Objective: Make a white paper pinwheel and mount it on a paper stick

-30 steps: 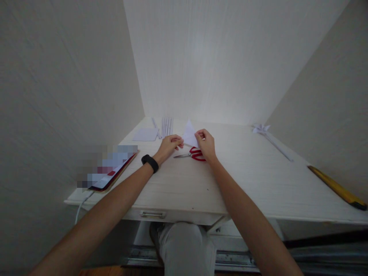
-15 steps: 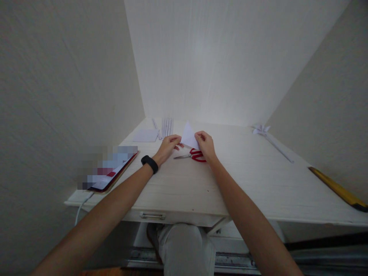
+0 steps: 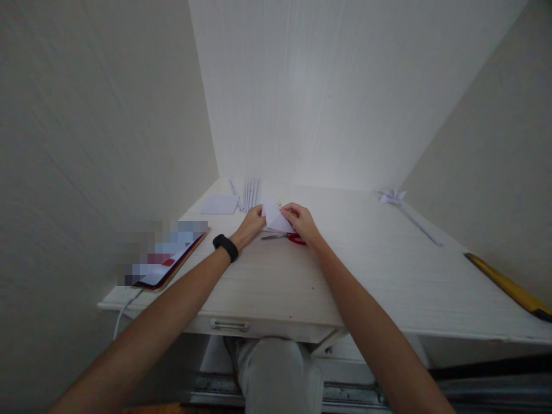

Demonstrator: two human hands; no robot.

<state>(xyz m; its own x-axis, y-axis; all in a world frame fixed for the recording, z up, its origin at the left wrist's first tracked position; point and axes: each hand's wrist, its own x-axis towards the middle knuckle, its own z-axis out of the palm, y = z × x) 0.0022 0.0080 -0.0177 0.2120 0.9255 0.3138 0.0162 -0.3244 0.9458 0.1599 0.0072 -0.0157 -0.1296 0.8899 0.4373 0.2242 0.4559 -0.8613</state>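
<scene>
Both of my hands hold a small folded piece of white paper [image 3: 273, 215] just above the white desk [image 3: 345, 276]. My left hand [image 3: 251, 223], with a black band on its wrist, pinches the paper's left edge. My right hand [image 3: 299, 221] pinches its right side. Red-handled scissors [image 3: 288, 236] lie on the desk right below the paper, partly hidden by my right hand.
A phone [image 3: 170, 259] on a cable lies at the desk's left edge. A white paper sheet [image 3: 219, 203] and several thin paper strips [image 3: 250, 191] lie at the back left. A folded paper flower on a long stem [image 3: 399, 199] and a yellow ruler [image 3: 509, 286] lie at the right.
The paper, which stood up as a pointed triangle, has been tipped lower and turned between my hands. Both hands have shifted slightly left and closer together.
</scene>
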